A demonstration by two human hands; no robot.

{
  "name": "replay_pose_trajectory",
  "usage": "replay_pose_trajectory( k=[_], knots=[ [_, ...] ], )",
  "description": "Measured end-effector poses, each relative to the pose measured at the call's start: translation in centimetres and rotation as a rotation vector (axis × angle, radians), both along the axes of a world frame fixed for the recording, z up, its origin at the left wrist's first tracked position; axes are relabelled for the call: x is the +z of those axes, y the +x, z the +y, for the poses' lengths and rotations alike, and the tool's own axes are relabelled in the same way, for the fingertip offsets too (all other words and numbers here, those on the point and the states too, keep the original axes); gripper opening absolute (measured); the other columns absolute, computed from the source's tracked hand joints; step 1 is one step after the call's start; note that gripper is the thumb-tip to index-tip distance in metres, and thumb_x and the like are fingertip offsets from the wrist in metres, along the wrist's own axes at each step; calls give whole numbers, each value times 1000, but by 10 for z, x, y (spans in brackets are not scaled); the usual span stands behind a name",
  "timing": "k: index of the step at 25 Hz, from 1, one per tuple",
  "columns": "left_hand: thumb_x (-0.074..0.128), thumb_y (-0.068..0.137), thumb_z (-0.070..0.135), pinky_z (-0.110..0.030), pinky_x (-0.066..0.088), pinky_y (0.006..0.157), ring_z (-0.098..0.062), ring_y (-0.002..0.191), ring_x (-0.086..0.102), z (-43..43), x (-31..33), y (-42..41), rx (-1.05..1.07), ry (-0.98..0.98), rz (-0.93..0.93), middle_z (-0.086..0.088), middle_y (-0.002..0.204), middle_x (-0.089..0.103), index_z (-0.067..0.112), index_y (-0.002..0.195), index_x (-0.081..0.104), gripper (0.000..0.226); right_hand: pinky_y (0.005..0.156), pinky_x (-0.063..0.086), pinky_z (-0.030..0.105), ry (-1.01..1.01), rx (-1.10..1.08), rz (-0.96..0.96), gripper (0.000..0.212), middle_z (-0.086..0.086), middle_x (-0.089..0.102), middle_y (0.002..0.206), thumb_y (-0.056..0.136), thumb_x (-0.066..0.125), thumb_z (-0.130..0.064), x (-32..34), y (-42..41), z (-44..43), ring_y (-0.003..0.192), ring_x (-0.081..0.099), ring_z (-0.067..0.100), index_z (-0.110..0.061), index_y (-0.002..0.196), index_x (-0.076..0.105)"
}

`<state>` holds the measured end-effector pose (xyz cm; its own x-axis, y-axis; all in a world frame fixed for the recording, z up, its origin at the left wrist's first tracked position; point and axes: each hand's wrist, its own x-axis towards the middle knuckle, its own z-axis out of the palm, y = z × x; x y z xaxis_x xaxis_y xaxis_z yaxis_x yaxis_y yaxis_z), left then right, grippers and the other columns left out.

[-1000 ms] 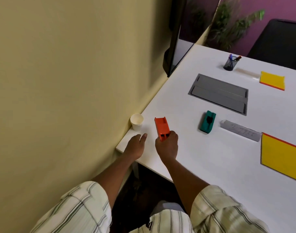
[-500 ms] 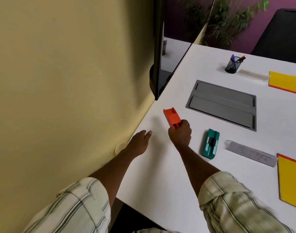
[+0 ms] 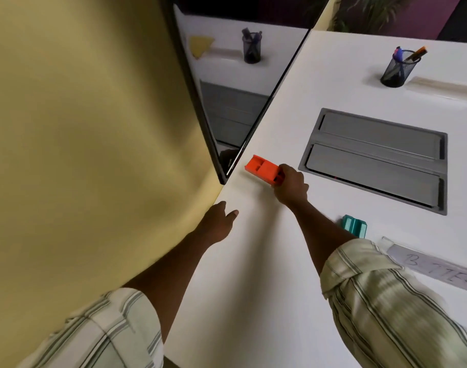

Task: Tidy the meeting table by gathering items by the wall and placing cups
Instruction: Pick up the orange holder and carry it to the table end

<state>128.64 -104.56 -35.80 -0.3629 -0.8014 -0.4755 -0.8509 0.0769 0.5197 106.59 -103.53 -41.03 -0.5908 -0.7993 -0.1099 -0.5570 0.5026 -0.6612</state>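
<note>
My right hand (image 3: pixel 290 185) is clamped on the near end of the orange block (image 3: pixel 264 170), fingers wrapped around it. The block lies low over the white table (image 3: pixel 253 274), close to the table's wall-side edge, and I cannot tell whether it touches the surface. Its long axis runs slantwise, the free end pointing away from me and toward the wall (image 3: pixel 81 128), just short of the lower corner of the black screen (image 3: pixel 227 107) that stands along that edge. My left hand (image 3: pixel 216 224) rests at the same edge, nearer to me, holding nothing, fingers loosely together with the thumb apart. Behind my right forearm the teal block (image 3: pixel 354 225) sits on the table, beside a grey name strip (image 3: pixel 434 266). The grey hatch (image 3: pixel 375 160) is set into the table's middle, and a mesh pen pot (image 3: pixel 398 71) stands toward the far edge.
</note>
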Motion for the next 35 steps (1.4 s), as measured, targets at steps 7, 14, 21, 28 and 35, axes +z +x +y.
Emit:
replay_pose_trajectory(
  k=[7,14,21,28,35],
  knots=[
    [40,98,39,-36,28,112,-28,137,34,-18,-24,-21,-68,-62,-91,-15,148,35,5,144,31,57,78,49,42,-48,111,-61,34,7,62,104,73,47,-3,-29,-12,-42,98,55,34,-14,103,57],
    [38,98,38,-36,31,108,-29,132,38,-25,-34,-28,-63,-175,-95,-17,141,42,5,139,39,52,86,39,41,-16,140,-73,45,2,58,119,78,48,-6,-40,-10,-61,113,51,30,-18,121,53],
    [36,99,38,-36,35,105,-29,129,41,-21,-39,-29,-70,-180,-107,-17,140,44,4,139,37,53,79,32,40,44,196,-2,49,6,55,123,77,48,-1,-45,-10,-72,116,48,33,-12,125,51],
    [34,100,35,-35,34,106,-29,129,40,-18,-32,-27,-85,-180,-108,-19,138,44,2,137,39,51,104,33,50,95,144,-1,85,11,34,149,75,72,-13,-37,-2,-61,137,30,31,-7,146,25],
    [36,100,32,-37,36,101,-32,123,44,9,-18,-24,-136,-205,-55,-21,131,49,-2,131,44,47,111,31,37,-63,-4,-2,63,15,43,140,82,64,-12,-29,42,14,130,39,32,-1,137,37]
  ],
)
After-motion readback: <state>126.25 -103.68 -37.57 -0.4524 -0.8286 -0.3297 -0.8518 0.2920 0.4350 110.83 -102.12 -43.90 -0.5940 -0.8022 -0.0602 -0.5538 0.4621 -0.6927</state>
